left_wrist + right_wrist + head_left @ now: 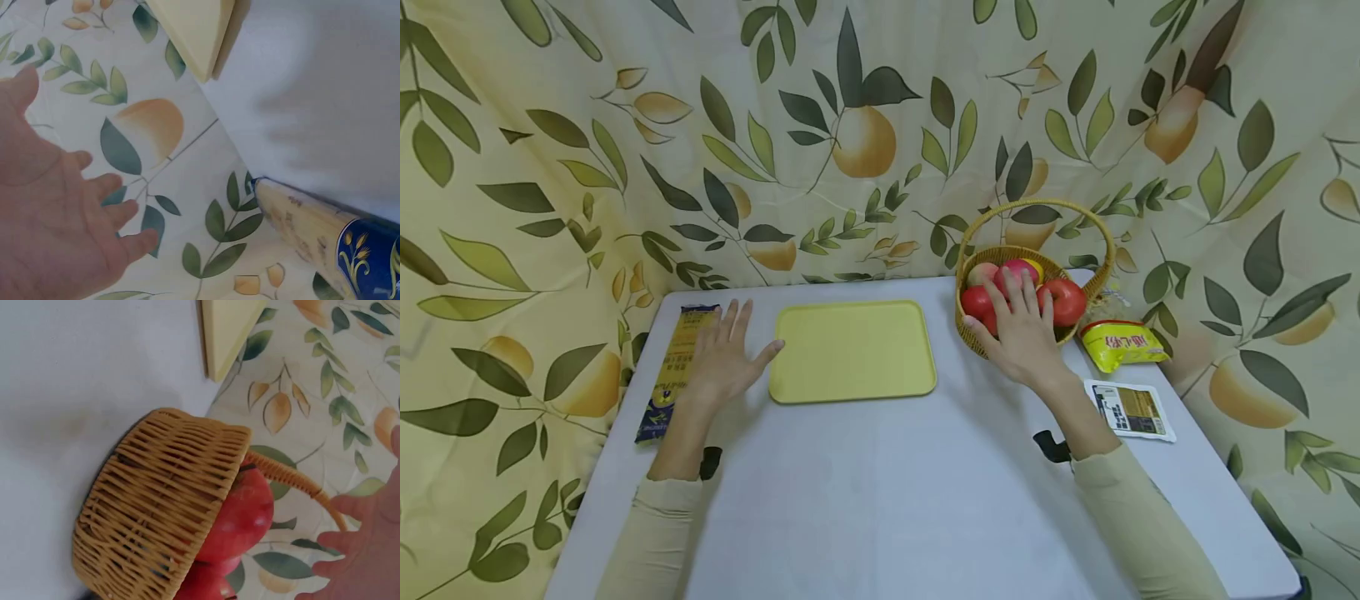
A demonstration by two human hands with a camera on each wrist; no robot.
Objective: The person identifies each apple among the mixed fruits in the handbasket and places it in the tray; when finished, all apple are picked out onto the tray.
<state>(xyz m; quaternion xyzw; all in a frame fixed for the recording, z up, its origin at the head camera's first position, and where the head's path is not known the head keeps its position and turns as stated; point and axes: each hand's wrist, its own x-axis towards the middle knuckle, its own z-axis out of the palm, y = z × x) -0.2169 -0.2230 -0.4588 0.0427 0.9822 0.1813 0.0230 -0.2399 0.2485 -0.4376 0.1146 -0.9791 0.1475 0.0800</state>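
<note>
My left hand (722, 360) is spread with straight fingers over a long yellow-and-blue food packet (664, 387) at the table's left; nothing is held. In the left wrist view, a gap shows between that hand (59, 215) and the packet (334, 231). Over a wicker basket (153, 494), my right hand (1024, 346) spreads its fingers, also holding nothing. Red apples (1066, 302) and other fruit fill the basket, partly hidden by the hand. The right wrist view shows the relaxed fingers near the basket handle (294, 478); whether they touch it is unclear.
A flat yellow tray (853, 352) lies between the hands. Right of the basket are a yellow-green packet (1122, 344), a clear bag (1108, 302) partly behind it, and a white flat pouch (1129, 411). A fruit-patterned curtain (865, 208) hangs behind the white-covered table (850, 492).
</note>
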